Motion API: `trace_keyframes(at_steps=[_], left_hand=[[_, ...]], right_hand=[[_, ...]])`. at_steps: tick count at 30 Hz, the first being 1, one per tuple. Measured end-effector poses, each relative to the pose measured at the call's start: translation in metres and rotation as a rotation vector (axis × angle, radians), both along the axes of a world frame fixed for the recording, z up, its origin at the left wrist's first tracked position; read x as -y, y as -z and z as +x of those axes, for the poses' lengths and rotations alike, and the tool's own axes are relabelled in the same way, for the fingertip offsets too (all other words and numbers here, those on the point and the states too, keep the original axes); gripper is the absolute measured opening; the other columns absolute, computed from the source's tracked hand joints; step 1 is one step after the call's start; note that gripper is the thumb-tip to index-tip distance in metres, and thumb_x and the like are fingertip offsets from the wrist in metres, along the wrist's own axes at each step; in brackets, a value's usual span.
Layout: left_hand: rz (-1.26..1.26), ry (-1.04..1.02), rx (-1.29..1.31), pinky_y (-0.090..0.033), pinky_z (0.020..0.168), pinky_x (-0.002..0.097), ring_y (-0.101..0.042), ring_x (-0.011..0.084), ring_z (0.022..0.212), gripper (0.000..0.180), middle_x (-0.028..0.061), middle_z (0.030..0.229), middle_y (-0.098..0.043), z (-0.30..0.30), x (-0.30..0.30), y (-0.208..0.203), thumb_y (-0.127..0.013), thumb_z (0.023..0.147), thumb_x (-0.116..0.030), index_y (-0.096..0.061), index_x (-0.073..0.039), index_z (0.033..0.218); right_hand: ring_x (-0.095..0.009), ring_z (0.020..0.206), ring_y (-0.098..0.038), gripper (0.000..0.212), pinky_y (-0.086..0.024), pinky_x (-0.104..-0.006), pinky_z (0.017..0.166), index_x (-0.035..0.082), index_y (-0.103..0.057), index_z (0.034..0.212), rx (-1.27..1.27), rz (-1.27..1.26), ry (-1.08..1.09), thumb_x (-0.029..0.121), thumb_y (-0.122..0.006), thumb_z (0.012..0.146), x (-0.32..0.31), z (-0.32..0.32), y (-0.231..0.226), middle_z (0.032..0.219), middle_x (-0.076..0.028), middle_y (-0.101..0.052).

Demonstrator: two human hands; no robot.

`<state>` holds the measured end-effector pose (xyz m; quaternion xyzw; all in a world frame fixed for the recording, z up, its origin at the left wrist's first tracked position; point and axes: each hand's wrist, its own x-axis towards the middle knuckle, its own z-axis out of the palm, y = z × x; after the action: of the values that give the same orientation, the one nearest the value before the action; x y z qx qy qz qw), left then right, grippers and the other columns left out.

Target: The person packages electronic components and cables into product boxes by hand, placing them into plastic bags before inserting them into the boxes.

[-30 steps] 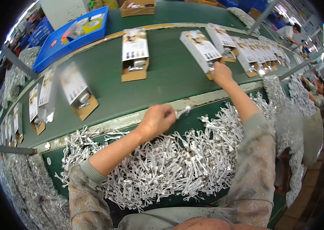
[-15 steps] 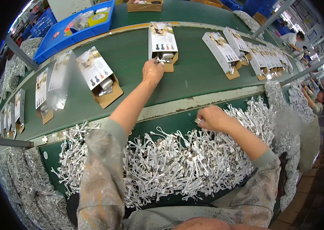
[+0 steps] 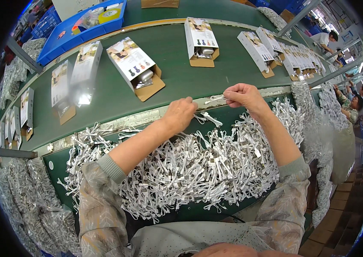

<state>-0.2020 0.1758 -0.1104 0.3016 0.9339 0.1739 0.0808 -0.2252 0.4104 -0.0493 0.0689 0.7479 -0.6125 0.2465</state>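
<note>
A short white cable is pinched between thumb and fingers of my right hand, above the pale rail at the belt's near edge. My left hand is just to its left, over the rail, its fingers curled together; whatever they hold is hidden. Close by its fingertips are loose white cables. A large pile of bundled white cables spreads below both hands. Beyond them, open white-and-brown boxes lie on the green belt, including a middle box and a left box, with white items showing inside.
More boxes line the belt at right, and others at left. A blue tray with tape rolls stands at the far left. Bagged goods flank the pile. Metal posts rise beside the belt. Co-workers are at far right.
My left hand has drawn back from the middle box to the rail. My right hand has risen from the pile with a white cable. The boxes have shifted right along the belt.
</note>
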Motion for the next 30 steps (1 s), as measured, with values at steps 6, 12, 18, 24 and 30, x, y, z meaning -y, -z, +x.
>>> trace_keyframes(at_steps=[6, 12, 18, 24, 30], left_hand=[[0.094, -0.105, 0.043, -0.048, 0.067, 0.0429, -0.060, 0.0337, 0.077, 0.009, 0.0131, 0.078, -0.062, 0.014, 0.028, -0.011, -0.061, 0.073, -0.013, -0.059, -0.004, 0.076], [0.236, -0.356, 0.387, -0.048, 0.061, 0.0342, -0.061, 0.0229, 0.060, 0.019, 0.0132, 0.067, -0.064, 0.034, 0.054, -0.045, -0.060, 0.075, -0.016, -0.063, 0.003, 0.077], [0.409, -0.646, 0.575, -0.049, 0.056, 0.0323, -0.061, 0.0154, 0.056, 0.020, 0.0117, 0.060, -0.061, 0.038, 0.102, -0.047, -0.061, 0.076, -0.015, -0.062, 0.005, 0.074], [0.398, -0.790, 0.144, -0.048, 0.062, 0.0392, -0.062, 0.0302, 0.062, 0.020, 0.0178, 0.064, -0.062, -0.003, 0.136, -0.020, -0.057, 0.075, -0.017, -0.061, 0.002, 0.071], [0.185, -0.877, -0.023, -0.049, 0.075, 0.0459, -0.062, 0.0397, 0.079, 0.017, 0.0257, 0.076, -0.063, -0.064, 0.138, -0.011, -0.057, 0.072, -0.013, -0.065, 0.002, 0.074]], right_hand=[[-0.013, 0.079, -0.064, 0.019, -0.053, -0.0210, 0.071, 0.000, -0.062, 0.094, -0.014, -0.280, 0.259, 0.010, -0.069, 0.080, 0.038, -0.015, 0.035, 0.087, -0.008, -0.066], [-0.012, 0.075, -0.063, 0.015, -0.052, -0.0201, 0.069, -0.004, -0.063, 0.088, -0.103, -0.264, 0.313, 0.007, -0.067, 0.078, 0.104, -0.038, 0.071, 0.085, -0.009, -0.065], [-0.011, 0.073, -0.062, 0.016, -0.052, -0.0192, 0.066, -0.004, -0.062, 0.087, -0.205, -0.262, 0.451, 0.005, -0.069, 0.076, 0.145, -0.050, 0.095, 0.083, -0.007, -0.064], [-0.034, 0.090, -0.059, 0.025, -0.046, -0.0428, 0.079, 0.006, -0.067, 0.095, -0.721, 0.682, 0.021, 0.024, -0.061, 0.078, 0.110, -0.052, 0.091, 0.092, -0.019, -0.062], [-0.033, 0.088, -0.060, 0.028, -0.047, -0.0415, 0.078, 0.002, -0.063, 0.087, -0.457, 0.962, -0.409, 0.027, -0.067, 0.075, 0.025, 0.009, 0.026, 0.091, -0.018, -0.063]])
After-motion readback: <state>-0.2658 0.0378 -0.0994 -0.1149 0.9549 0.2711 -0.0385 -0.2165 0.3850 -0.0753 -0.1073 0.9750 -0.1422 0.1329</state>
